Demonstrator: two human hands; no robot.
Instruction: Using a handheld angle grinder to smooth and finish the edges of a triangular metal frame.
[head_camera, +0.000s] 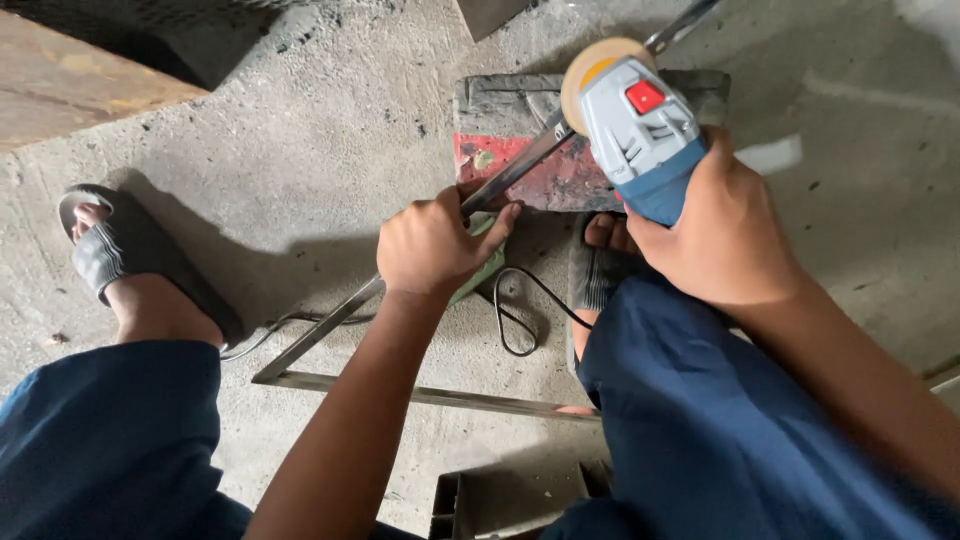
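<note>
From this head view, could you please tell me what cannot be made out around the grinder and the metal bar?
- Grinder rear body: covered by the right hand.
- Disc contact with the metal bar: hidden behind the grinder head.
- Bar's upper end: cut off by the top edge.
- Green cloth: mostly under the left hand.
- Cable end: lost under the blue trouser leg.
</note>
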